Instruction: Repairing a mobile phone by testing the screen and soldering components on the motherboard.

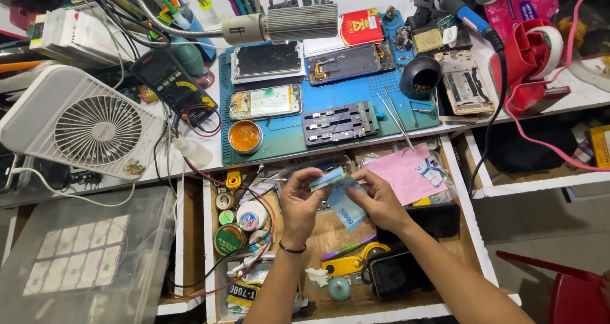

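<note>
Head view showed one white fan (pixel 95 128) at the left, then one black multimeter (pixel 173 82). On the one blue mat (pixel 286 140) lay one orange tin (pixel 245 136) and three opened phones (pixel 267 60). Over the one open drawer (pixel 330 235), the left hand (pixel 302 204) pinched a folded blue banknote (pixel 327 179), and the right hand (pixel 379 200) gripped a second blue banknote (pixel 346 206). One pink paper (pixel 400 171) lay just right, then one red tape dispenser (pixel 534 57).
</note>
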